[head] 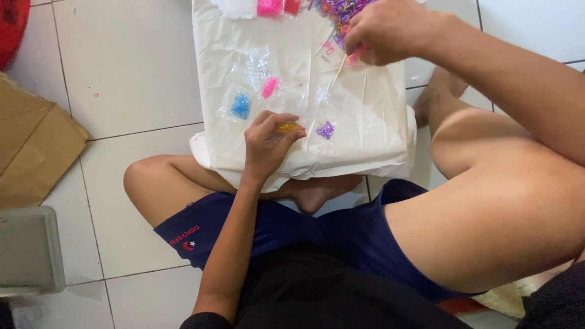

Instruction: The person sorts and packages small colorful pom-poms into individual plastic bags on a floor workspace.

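I sit on the white tile floor (140,79) with a white cloth-covered cushion (365,109) propped against my legs. My left hand (268,143) rests on the near edge of the cushion, thumb and fingertips pinched narrow around a small yellow clump (289,128) of tiny bits. My right hand (387,30) hangs over the far right corner, fingers curled close together over a tangled heap of purple, pink and orange pieces (338,12); something pink shows under the fingers, but I cannot tell whether I hold it.

Between my hands, little sorted clumps lie well apart on the cloth: a blue one (241,106), a pink one (269,87) and a purple one (326,130) just beside my left thumb. Clear crinkled plastic bags (259,64) lie around the blue and pink clumps, shiny against the matt, wrinkled cloth. A thin pale stick (335,76) slants down from under my right hand.

My bent right knee (487,158) rises close beside the cushion and hides its right side. To the left, flat brown cardboard (33,146) lies on the tiles, a grey box (27,250) sits nearer me, and a red rounded thing (12,24) shows in the far corner
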